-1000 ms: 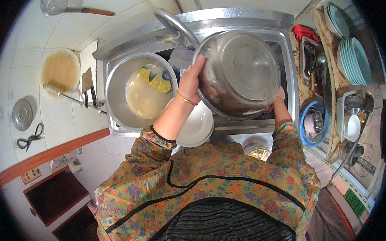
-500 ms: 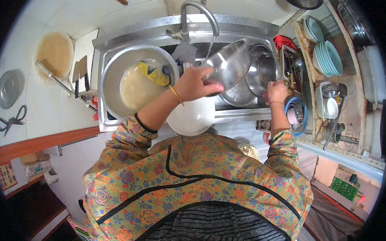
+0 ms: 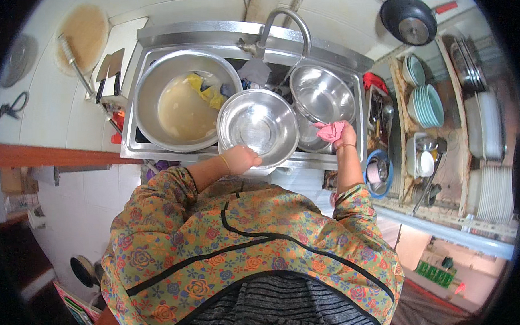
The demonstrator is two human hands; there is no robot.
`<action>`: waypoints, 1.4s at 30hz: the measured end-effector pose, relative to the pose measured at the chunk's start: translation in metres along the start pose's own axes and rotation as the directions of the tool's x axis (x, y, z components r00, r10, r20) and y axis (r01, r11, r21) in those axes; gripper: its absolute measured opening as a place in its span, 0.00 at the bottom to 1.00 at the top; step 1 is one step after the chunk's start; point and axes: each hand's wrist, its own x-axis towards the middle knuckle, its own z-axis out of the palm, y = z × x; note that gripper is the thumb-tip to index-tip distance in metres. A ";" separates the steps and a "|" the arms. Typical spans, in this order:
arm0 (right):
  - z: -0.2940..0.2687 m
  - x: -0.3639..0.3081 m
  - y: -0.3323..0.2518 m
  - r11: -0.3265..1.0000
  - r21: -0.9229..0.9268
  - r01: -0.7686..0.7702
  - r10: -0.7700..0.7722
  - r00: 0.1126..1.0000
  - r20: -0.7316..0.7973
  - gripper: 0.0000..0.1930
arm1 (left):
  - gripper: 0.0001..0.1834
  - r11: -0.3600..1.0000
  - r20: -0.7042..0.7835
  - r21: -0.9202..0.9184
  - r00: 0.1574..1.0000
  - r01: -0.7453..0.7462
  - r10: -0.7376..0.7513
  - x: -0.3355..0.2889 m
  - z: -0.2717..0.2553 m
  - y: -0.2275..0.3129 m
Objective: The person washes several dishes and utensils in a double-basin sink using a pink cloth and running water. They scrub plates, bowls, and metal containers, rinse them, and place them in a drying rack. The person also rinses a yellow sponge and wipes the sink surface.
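Note:
My left hand (image 3: 241, 160) grips the near rim of a round stainless steel bowl (image 3: 258, 128), fingers closed over the edge. That bowl faces up above a white bowl (image 3: 258, 171), which it mostly hides. My right hand (image 3: 345, 135) is closed around a bunched pink cloth (image 3: 331, 131), pressed against the near rim of a second steel bowl (image 3: 322, 95). This bowl tilts a little under the tap (image 3: 288, 13), and a thin stream of water falls near its left edge. Beneath it shows part of another metal vessel (image 3: 313, 138).
A large metal basin (image 3: 149, 127) of cloudy water, with a yellow and blue cloth (image 3: 207, 92) in it, fills the sink's left side. Two knives (image 3: 114, 66) stand in a holder at left. A rack with green bowls (image 3: 427, 105) and a blue basin (image 3: 380, 173) stand at right.
The bowl in my left hand has come down from the tap, toward me and left, and now faces up. My right hand has moved left with the pink cloth; the second bowl is now under the tap.

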 end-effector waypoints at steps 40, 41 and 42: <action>0.187 0.037 -0.005 -0.692 -0.587 0.421 -0.151 0.710 0.688 0.17 | 0.31 -0.471 0.322 -0.866 0.533 -0.167 -0.782 0.194 -0.041 -0.131; 0.187 0.040 0.011 -0.643 -0.611 0.461 -0.135 0.718 0.683 0.17 | 0.33 -0.390 0.272 -0.904 0.469 -0.173 -0.840 0.197 -0.038 -0.137; 0.189 0.045 0.025 -0.612 -0.667 0.424 -0.092 0.800 0.593 0.18 | 0.34 -0.307 0.218 -0.936 0.402 -0.172 -0.889 0.200 -0.035 -0.143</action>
